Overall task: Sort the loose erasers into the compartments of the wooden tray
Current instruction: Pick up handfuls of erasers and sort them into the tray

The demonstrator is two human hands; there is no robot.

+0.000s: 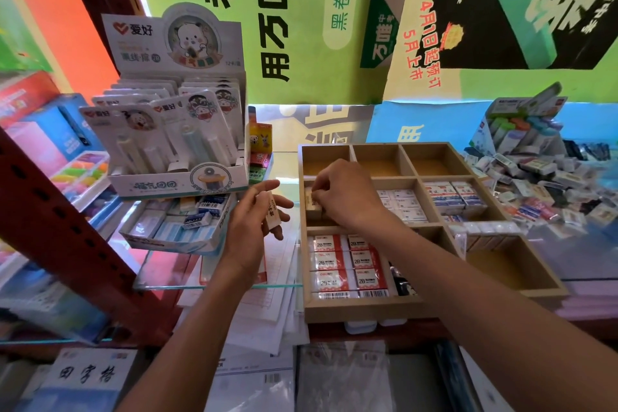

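**Placing a cream eraser in the middle-left compartment, one more waiting**

Right hand reaching across the wooden tray, fingers curled down and pinching a cream eraser at the middle-left compartment. Probably setting it beside the others of its kind, so that each compartment keeps one sort only. Whether already resting on the pile below or just above it: not possible to tell, fingers covering the contact.

Left hand held just left of the tray, above the glass shelf, fingers loosely curled round a second eraser. Long, pale cream, with a paper sleeve carrying small print; held nearly upright and close to the tray, likely kept ready as the next piece to go in.

Tray in three rows of three. Back row looking bare. Middle row: cream pieces at left, white-wrapped erasers in the centre, blue-and-white boxed ones at right. Front-left compartment nearly full of red-and-white 2B erasers laid flat in neat columns, barcodes facing the front edge. Front-right mostly bare wood, with a few pale pieces along its back wall.

To the right of the tray, a heap of loose erasers on the shelf, mixed sorts and colours, still unsorted. To the left, a display box of carded stationery, above a shallow carton of pale blue packs.
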